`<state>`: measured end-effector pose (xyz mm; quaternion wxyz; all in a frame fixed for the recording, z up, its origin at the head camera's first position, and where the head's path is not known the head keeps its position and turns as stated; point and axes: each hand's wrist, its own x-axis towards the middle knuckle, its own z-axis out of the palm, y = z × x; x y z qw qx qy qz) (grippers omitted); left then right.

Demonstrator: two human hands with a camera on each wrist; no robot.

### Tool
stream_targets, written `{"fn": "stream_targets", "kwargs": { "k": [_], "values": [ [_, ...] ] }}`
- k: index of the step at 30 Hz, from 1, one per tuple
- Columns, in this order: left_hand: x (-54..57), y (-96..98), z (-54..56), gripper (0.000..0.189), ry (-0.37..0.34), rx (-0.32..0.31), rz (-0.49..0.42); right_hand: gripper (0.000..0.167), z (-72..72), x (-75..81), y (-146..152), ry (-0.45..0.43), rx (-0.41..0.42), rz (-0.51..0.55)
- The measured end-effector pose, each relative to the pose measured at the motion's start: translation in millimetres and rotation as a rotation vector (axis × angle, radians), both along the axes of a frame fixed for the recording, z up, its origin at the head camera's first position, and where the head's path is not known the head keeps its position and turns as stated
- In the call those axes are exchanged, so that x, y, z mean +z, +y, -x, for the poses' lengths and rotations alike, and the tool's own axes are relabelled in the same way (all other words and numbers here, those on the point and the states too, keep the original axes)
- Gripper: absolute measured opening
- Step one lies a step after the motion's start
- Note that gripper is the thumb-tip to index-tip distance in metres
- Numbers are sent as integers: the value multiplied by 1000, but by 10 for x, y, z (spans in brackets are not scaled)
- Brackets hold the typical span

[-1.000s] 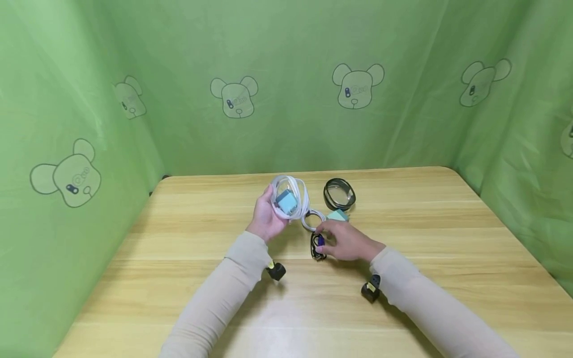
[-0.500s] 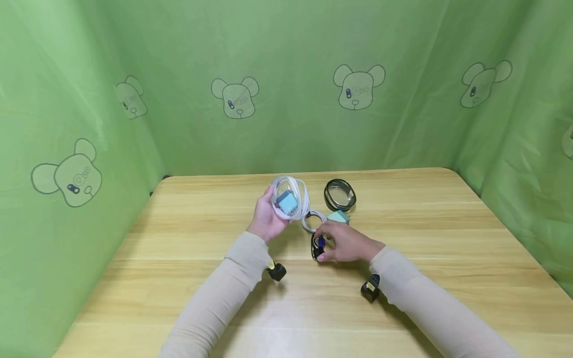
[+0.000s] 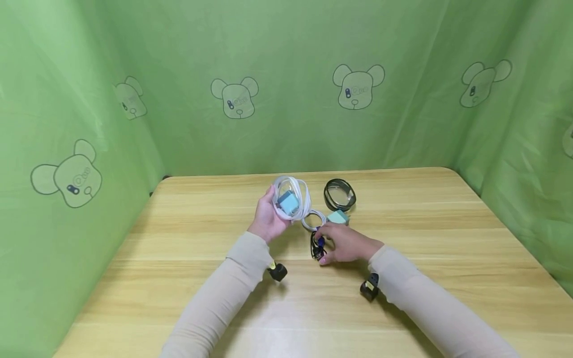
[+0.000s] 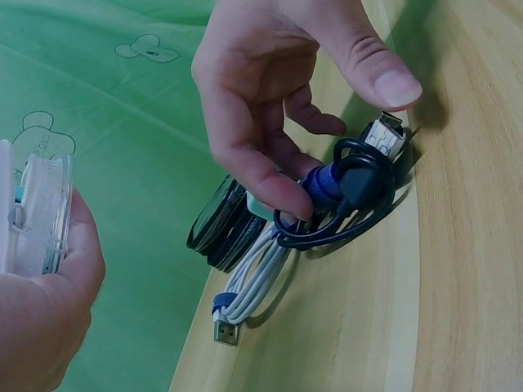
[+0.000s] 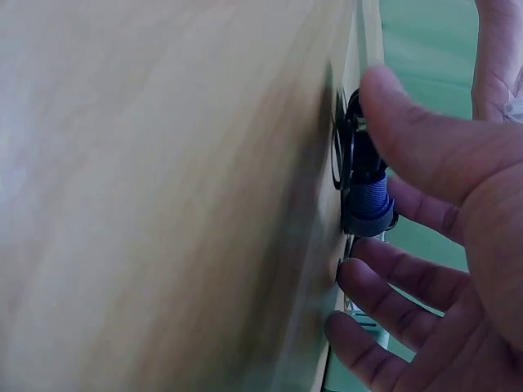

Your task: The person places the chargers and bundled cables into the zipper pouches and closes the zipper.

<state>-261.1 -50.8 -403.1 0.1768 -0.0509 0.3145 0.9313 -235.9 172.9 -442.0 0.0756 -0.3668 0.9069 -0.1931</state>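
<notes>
Curtain (image 3: 295,139): green, behind the table (image 3: 286,308).
Left hand (image 3: 270,219): grips the white coil (image 3: 306,199); slackening could drop the charger (image 3: 288,203) (framed by the ring).
Right hand (image 3: 346,242): fingers loosely spread about the black cable (image 4: 368,188); thumb contact cannot be told.
Black cable: at table level, near the white cable (image 4: 257,273); tangled loops could drag both.

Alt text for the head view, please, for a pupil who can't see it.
A person's left hand holds a clear case with a blue block inside; the right hand touches a black cable. Beyond that cable, on a wooden table, lie a white cable, green block and black case.
</notes>
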Motion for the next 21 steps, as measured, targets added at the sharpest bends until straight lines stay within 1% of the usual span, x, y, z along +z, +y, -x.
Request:
{"fn": "stream_targets", "kwargs": {
  "k": [6,10,17,21],
  "values": [
    [-4,4,-5,44,6,-8,-1,58,-1,2,-10,-8,1,-10],
    [28,12,6,43,8,-11,8,55,20,25,-6,0,-7,-10],
    [52,22,14,44,35,-16,5,48,17,58,-9,13,-18,20],
    [28,18,-12,44,-3,-18,6,45,-21,43,0,-10,-1,20]
  ]
}}
